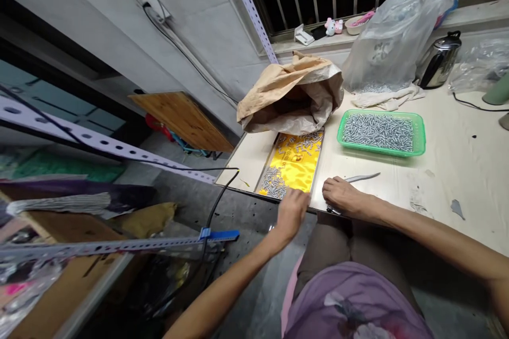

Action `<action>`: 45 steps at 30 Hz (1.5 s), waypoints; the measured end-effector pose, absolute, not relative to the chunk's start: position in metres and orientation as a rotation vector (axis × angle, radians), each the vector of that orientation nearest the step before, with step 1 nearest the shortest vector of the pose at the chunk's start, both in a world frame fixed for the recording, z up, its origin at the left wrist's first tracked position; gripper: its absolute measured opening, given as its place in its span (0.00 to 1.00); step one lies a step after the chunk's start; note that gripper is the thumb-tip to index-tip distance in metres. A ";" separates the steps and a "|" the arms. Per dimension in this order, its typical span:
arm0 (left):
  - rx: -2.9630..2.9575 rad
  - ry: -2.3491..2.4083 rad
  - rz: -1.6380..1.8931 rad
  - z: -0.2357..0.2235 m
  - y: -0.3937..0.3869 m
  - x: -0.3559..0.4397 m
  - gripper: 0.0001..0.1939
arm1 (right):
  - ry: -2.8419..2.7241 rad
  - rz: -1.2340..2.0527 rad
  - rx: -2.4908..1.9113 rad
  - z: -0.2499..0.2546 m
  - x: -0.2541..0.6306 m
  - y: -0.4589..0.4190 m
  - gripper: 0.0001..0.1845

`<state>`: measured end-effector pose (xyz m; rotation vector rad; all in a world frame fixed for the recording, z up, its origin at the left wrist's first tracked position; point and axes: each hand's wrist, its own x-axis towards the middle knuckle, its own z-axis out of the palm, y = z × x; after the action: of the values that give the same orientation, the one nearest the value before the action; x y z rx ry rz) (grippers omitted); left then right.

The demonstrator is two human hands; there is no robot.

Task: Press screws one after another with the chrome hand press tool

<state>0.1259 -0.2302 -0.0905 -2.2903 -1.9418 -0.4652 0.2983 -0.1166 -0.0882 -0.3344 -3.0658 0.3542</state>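
Yellow sheet [296,169] at left of counter [441,169], dark lettering too small/blurred to read, loose metal pieces [274,183] heaped at its near-left corner, more scattered at the far end; brown paper sack [274,87] lying open-mouthed just beyond, inside dark, contents can't tell; left hand [293,209] at the counter's front edge by the sheet's near end, fingers bent, grip width and any held item can't tell; right hand [338,194] on counter edge, fingers curled down by small dark-and-silver bits [333,211], grip hidden, can't tell; grey pointed strip [363,176] just beside it; green basket [419,135] beyond, mostly full of similar metal pieces
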 end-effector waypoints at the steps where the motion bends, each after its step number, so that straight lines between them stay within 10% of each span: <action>1: -2.232 -2.063 -0.315 -0.088 -0.222 0.113 0.13 | -2.996 0.373 -0.395 -0.088 0.299 -0.114 0.10; 10: -2.310 -2.295 0.332 -0.091 -0.183 0.083 0.12 | -2.339 -0.168 -1.194 -0.034 0.340 -0.048 0.10; 14: -2.352 -2.337 0.088 -0.089 -0.179 0.079 0.10 | -2.399 -0.263 -1.419 -0.021 0.354 -0.056 0.14; 20: -2.349 -2.809 -0.873 -0.069 -0.179 0.111 0.06 | -2.945 0.493 -1.267 -0.060 0.357 -0.133 0.12; 28: -1.940 -3.484 -1.351 -0.093 -0.187 0.177 0.09 | -2.998 0.420 -1.366 -0.092 0.371 -0.147 0.12; 45: -1.742 -3.627 -1.265 -0.111 -0.183 0.205 0.07 | -2.912 0.374 -1.341 -0.097 0.386 -0.136 0.12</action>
<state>0.2045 -0.1830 -0.1109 -1.7421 -3.6272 -1.2650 0.3863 -0.1362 -0.0972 -1.3409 -2.9125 0.3737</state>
